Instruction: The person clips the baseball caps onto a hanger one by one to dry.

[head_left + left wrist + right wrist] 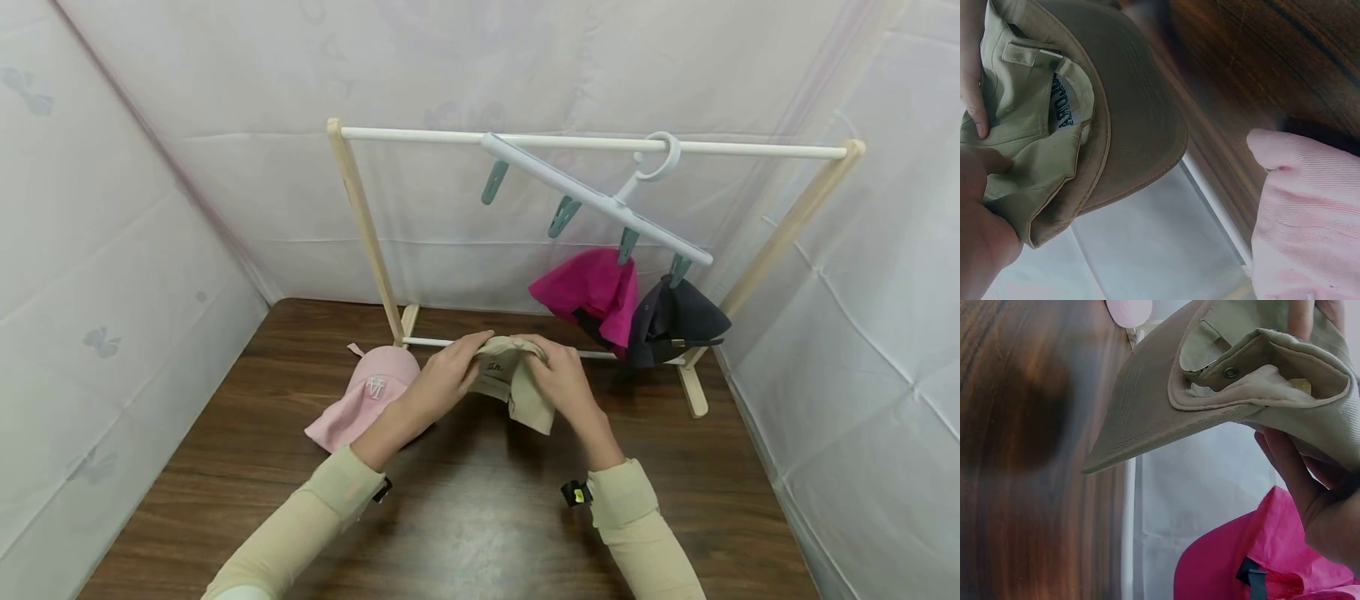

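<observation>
Both hands grip a khaki baseball cap (pixel 531 398) in the air over the middle of the table. My left hand (pixel 452 367) holds its left side, and my right hand (pixel 561 377) holds its right side. In the left wrist view the cap's brim (pixel 1138 106) and back strap (pixel 1030 54) show, with dark lettering seen through the back opening. The crown is partly folded in, and the right wrist view shows its inner band (pixel 1297 387). Beside my left forearm, a pink cap (pixel 386 367) with white letters lies on the table.
A wooden rack with a white rail (pixel 420 135) stands at the back. From it a tilted light-blue hanger (pixel 558 177) hangs with several grey-green clips. Its two right-hand clips hold a magenta cap (pixel 588 283) and a dark cap (pixel 675 317). Pale fabric walls (pixel 135 275) enclose the table.
</observation>
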A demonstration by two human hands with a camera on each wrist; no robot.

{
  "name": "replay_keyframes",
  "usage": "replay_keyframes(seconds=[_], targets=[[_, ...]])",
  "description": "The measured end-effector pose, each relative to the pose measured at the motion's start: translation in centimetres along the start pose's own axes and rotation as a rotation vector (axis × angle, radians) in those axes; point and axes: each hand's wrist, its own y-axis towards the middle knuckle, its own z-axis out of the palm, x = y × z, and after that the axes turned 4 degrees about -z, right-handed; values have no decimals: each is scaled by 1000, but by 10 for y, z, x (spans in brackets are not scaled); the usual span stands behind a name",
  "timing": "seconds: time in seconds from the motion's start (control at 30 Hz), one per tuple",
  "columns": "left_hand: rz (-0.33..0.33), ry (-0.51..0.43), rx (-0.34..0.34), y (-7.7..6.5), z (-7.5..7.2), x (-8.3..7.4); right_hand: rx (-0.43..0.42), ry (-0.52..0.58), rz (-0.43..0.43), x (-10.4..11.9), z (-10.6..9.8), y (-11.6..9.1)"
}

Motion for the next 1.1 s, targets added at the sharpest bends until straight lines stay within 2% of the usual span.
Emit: replay_keyframes(seconds=[0.23, 0.4, 0.63, 0.83, 1.1], targets=[[38, -21, -8, 4, -1, 0, -10, -30, -18, 1, -6, 5], [36, -30, 18, 7, 0, 0, -10, -43, -9, 2, -10, 7], [36, -27, 1, 10, -3, 0, -13, -36, -11, 6, -13, 11], [-2, -28, 2, 16, -6, -4, -22, -37, -37, 6, -17, 16], [-98, -48, 46, 41, -10, -14, -34, -64, -18, 7, -31, 29]])
